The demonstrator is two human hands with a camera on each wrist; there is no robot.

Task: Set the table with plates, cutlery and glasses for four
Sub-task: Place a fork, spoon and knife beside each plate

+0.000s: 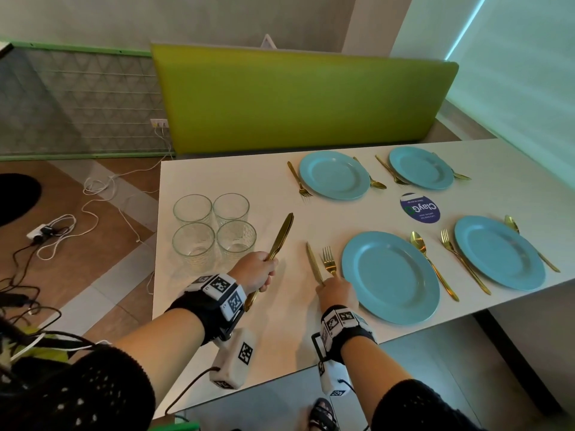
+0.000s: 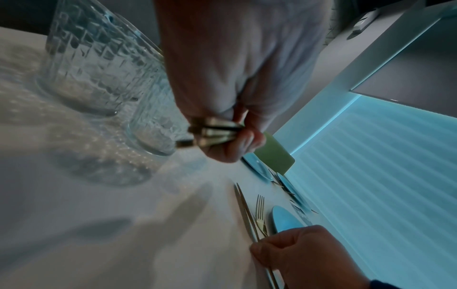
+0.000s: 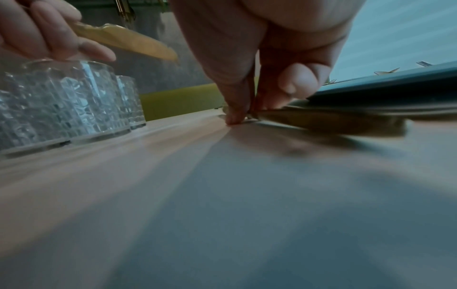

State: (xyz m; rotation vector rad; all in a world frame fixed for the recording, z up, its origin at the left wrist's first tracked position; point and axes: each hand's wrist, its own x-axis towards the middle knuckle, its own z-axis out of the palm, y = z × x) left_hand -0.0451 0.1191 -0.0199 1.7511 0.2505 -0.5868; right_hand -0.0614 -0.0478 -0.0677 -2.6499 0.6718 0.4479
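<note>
My left hand (image 1: pixel 263 272) grips a bundle of gold knives (image 1: pixel 281 234) by the handles, blades pointing up and away above the white table (image 1: pixel 217 321). The stacked handles (image 2: pixel 215 132) show in the left wrist view. My right hand (image 1: pixel 330 286) pinches the handle end of one gold knife (image 1: pixel 313 264) that lies flat on the table, just left of a gold fork (image 1: pixel 329 262) and the near-left blue plate (image 1: pixel 390 276). In the right wrist view its fingertips (image 3: pixel 235 115) touch the tabletop at that knife.
Four patterned glasses (image 1: pixel 214 228) stand grouped at the table's left end, close to my left hand. Three more blue plates (image 1: pixel 334 175) (image 1: pixel 420 168) (image 1: pixel 499 251) have forks and spoons beside them. A round sticker (image 1: pixel 420 208) lies mid-table. A green bench back (image 1: pixel 295 98) lines the far side.
</note>
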